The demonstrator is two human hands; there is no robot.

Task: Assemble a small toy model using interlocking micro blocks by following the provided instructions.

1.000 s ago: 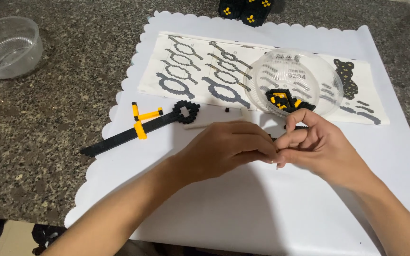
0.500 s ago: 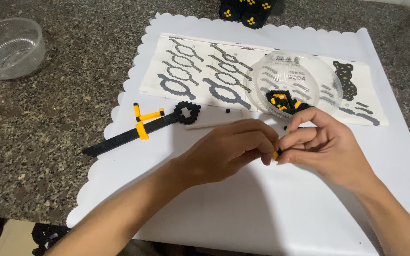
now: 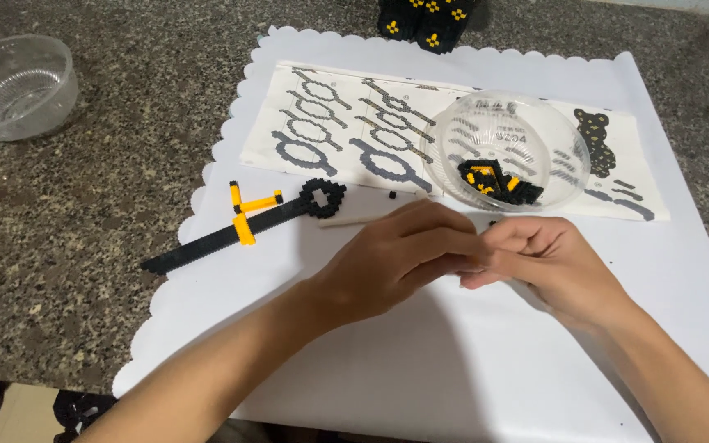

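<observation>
Left hand (image 3: pixel 400 258) and right hand (image 3: pixel 547 262) meet fingertip to fingertip over the white scalloped mat (image 3: pixel 420 377), fingers curled closed; whatever they pinch is hidden, perhaps a tiny brick. Just beyond sits a clear bowl (image 3: pixel 506 148) of black and yellow bricks, with a black brick-built sword (image 3: pixel 244 226) to the left.

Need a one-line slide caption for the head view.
Left hand and right hand meet fingertip to fingertip over a white mat, between a brick sword and a bowl of bricks.

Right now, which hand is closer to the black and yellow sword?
Left. The left hand sits just right of the sword, not touching it. The right hand is farther right, below the clear bowl.
</observation>
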